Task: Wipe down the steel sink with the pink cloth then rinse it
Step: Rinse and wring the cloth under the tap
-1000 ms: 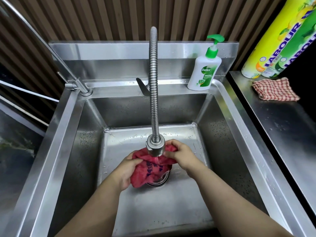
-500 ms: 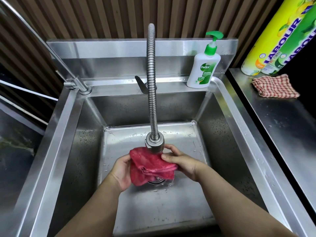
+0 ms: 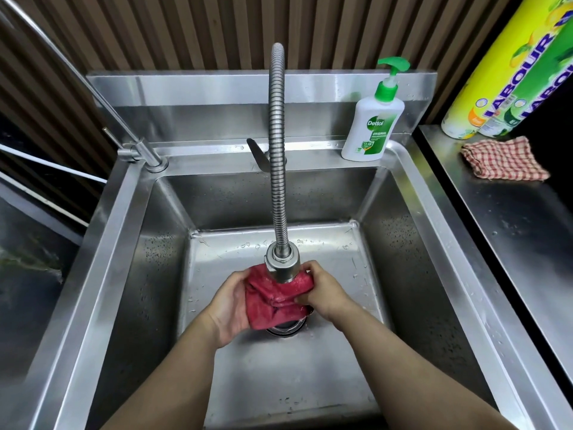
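The pink cloth (image 3: pixel 274 301) is bunched into a wet wad right under the head of the flexible steel faucet (image 3: pixel 282 263), above the drain (image 3: pixel 286 328) of the steel sink (image 3: pixel 313 377). My left hand (image 3: pixel 231 307) cups the cloth from the left, fingers wrapped behind it. My right hand (image 3: pixel 324 294) grips its right side, thumb pressed into the folds. Part of the cloth is hidden behind the faucet head. I cannot tell whether water is running.
A Dettol soap pump bottle (image 3: pixel 373 127) stands on the sink's back ledge at right. A second thin tap (image 3: pixel 139 153) is at the back left corner. On the right counter lie a red checked cloth (image 3: pixel 504 161) and yellow-green Labour bottles (image 3: pixel 508 79).
The cloth has gone from hanging loose to a tight wad. Both hands have closed in on it and lifted it closer under the faucet head.
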The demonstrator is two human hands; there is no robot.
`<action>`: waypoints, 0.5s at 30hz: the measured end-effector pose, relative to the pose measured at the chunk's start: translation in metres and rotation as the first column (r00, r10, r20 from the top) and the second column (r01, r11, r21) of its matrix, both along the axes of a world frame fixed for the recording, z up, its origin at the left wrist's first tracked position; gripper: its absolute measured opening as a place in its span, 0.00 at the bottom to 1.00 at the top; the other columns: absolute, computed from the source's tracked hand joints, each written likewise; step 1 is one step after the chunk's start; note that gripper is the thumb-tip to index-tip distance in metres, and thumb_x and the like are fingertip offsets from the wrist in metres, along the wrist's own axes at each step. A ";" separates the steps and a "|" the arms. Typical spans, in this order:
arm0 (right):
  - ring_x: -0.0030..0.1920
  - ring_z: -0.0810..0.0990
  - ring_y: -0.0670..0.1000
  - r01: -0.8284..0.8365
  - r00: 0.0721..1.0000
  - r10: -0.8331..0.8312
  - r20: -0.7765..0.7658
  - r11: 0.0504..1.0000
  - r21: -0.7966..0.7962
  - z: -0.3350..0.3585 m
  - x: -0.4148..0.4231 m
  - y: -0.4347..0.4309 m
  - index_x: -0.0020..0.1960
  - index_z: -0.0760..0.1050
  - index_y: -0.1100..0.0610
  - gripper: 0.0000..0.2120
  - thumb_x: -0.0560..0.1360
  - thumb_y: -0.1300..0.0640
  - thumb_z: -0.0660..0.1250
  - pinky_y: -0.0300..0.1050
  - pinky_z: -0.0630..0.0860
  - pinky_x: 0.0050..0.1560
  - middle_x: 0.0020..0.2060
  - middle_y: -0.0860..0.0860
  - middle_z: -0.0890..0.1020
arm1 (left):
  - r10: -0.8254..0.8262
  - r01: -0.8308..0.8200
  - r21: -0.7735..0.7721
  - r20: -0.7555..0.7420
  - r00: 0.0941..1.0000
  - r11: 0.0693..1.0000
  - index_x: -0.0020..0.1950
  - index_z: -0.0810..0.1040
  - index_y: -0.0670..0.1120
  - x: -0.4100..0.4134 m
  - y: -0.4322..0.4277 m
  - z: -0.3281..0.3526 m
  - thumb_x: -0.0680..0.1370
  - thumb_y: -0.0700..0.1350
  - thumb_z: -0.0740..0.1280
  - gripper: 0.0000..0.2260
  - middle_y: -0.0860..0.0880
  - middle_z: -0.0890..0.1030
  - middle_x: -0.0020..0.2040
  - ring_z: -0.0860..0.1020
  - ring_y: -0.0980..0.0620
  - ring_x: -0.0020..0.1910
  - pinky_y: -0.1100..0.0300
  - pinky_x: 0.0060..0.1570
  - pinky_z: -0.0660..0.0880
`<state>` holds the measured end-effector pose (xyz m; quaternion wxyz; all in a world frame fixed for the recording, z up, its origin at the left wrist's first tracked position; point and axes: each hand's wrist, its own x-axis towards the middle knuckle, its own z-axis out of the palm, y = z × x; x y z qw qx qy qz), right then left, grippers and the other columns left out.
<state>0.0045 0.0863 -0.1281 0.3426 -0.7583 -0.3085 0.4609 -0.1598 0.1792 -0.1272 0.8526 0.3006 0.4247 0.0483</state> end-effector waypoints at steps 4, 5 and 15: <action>0.48 0.79 0.55 -0.011 0.998 0.008 0.061 0.999 0.047 0.003 -0.007 0.002 0.50 0.68 0.50 0.22 0.63 0.69 0.70 0.55 0.78 0.50 0.47 0.55 0.80 | 0.154 -0.124 0.196 -0.143 0.978 0.973 0.62 0.72 0.51 0.015 -0.010 -0.004 0.80 0.47 0.61 0.10 0.47 0.81 0.52 0.81 0.46 0.48 0.48 0.52 0.78; 0.47 0.80 0.53 -0.010 0.999 0.008 0.031 0.998 0.069 0.003 -0.008 0.002 0.51 0.69 0.51 0.23 0.63 0.69 0.70 0.54 0.78 0.50 0.47 0.54 0.80 | 0.187 -0.143 0.247 -0.167 0.968 0.958 0.59 0.72 0.52 0.018 -0.011 -0.007 0.80 0.44 0.61 0.09 0.47 0.81 0.52 0.80 0.49 0.46 0.50 0.50 0.78; 0.35 0.77 0.45 0.170 0.930 -0.118 -0.348 0.978 0.125 0.003 -0.007 -0.004 0.56 0.71 0.53 0.21 0.71 0.74 0.64 0.34 0.74 0.34 0.37 0.50 0.75 | 0.230 -0.223 0.102 -0.068 0.971 0.969 0.62 0.72 0.50 0.018 -0.006 -0.019 0.80 0.45 0.61 0.11 0.37 0.79 0.54 0.79 0.34 0.55 0.31 0.49 0.75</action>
